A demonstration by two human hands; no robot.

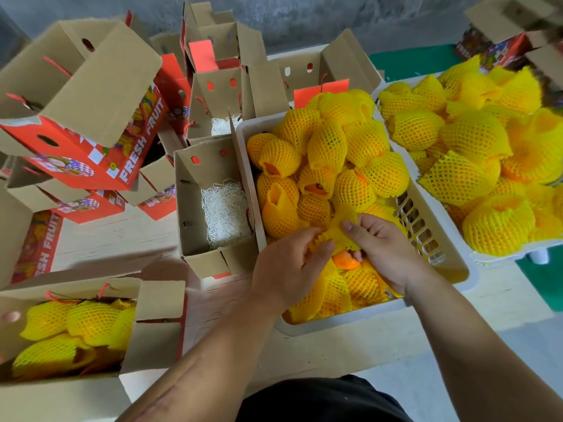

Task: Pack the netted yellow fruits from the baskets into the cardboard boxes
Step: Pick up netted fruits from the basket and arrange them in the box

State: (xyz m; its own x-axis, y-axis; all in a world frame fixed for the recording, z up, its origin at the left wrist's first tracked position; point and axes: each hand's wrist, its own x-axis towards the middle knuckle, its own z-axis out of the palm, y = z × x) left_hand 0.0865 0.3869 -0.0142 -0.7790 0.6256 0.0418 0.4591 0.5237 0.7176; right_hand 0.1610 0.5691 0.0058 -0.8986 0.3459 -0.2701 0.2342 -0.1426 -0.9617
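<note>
1. The counter [100, 239] carries a pile of printed cardboard boxes [91, 141] at the left.
2. Two white baskets [451, 269] heaped with netted yellow fruits [329, 147] fill the right.
3. An open box [195, 214] lined with shredded paper [225, 214] stands just beside the near basket.
4. Another box [152, 330] at near left is packed with fruits.
5. Both hands, left [289, 266] and right [387, 251], pinch one yellow net [338, 233] over the near basket.

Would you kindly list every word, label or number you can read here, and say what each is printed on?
"FRESH FRUIT": white letters on the red side of the tilted carton at upper left.
"FRESH FRUIT", partly cut off: on the red carton at the left edge.
"FRES...", blurred: on the red box at upper right.
Small print on the lower stacked cartons is too small to read.
No numbers are legible.
</note>
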